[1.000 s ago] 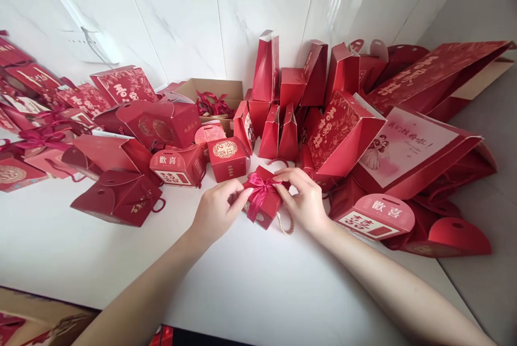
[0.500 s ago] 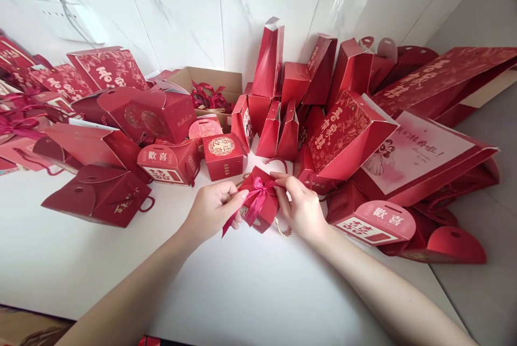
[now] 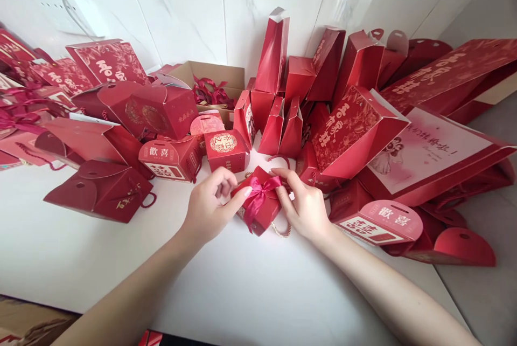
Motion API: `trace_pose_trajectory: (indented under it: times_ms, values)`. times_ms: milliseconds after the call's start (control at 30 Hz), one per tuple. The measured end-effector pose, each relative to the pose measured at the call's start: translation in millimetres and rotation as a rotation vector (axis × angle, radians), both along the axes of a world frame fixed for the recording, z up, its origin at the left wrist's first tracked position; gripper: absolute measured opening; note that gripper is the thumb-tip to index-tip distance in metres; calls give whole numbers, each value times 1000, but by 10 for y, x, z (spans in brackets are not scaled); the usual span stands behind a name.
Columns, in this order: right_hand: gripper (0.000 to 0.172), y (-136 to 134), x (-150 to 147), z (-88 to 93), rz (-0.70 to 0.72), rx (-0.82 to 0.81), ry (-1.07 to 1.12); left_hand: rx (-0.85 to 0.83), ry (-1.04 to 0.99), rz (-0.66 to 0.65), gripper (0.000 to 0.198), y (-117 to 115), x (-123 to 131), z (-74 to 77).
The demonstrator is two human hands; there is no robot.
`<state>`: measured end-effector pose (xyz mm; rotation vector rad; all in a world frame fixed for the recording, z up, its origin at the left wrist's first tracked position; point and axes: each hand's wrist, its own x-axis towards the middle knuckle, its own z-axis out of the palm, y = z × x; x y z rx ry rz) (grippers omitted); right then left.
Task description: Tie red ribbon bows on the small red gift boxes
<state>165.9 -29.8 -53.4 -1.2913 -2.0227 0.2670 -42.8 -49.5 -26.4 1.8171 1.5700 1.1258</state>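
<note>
A small red gift box (image 3: 269,212) sits on the white table between my hands, with a magenta ribbon bow (image 3: 260,193) tied over its top. My left hand (image 3: 210,200) is open at the box's left side, its fingers loosely curled and apart from the thumb. That thumb's tip touches the bow's left loop. On the other side, my right hand (image 3: 305,203) pinches the right loop between forefinger and thumb. A twisted cream cord handle (image 3: 281,232) shows at the box's lower right. The bow's tails hang over the front.
Red gift boxes and bags crowd the back and both sides, including a "double happiness" box (image 3: 172,160) and a tilted dark red box (image 3: 99,192). Magenta ribbons lie in an open cardboard box (image 3: 232,74) by the wall. The white table (image 3: 242,292) extends toward me.
My left hand has let go of the ribbon tail and its fingers have spread, with the thumb now at the left loop. My right hand stays at the right loop. The view has shifted slightly.
</note>
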Motion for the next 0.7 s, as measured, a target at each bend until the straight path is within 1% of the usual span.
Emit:
trace_pose_trajectory:
  times_ms: [33,67,100,133,233,333,467,700]
  values:
    - [28,-19,-12,12,19,3,-9,99,19,16,18,-5,7,5]
    - [28,-37,-23,20,45,8,-13,157,29,5,20,-9,13,10]
    - [27,-53,-34,25,73,15,-12,169,36,-31,22,-13,18,12]
    - [27,-66,-42,26,96,20,-12,143,39,-76,21,-17,22,11]
    - [27,-86,-58,22,139,42,-17,-3,1,-191,10,-20,27,-18]
    - [29,-82,-61,22,139,27,-23,-67,-40,-227,10,-15,35,-66]
    - [32,-73,-65,20,139,-82,37,-72,-37,-208,8,-2,59,-105]
    - [34,-53,-97,-20,189,-341,344,-103,-55,-235,8,35,60,-125]
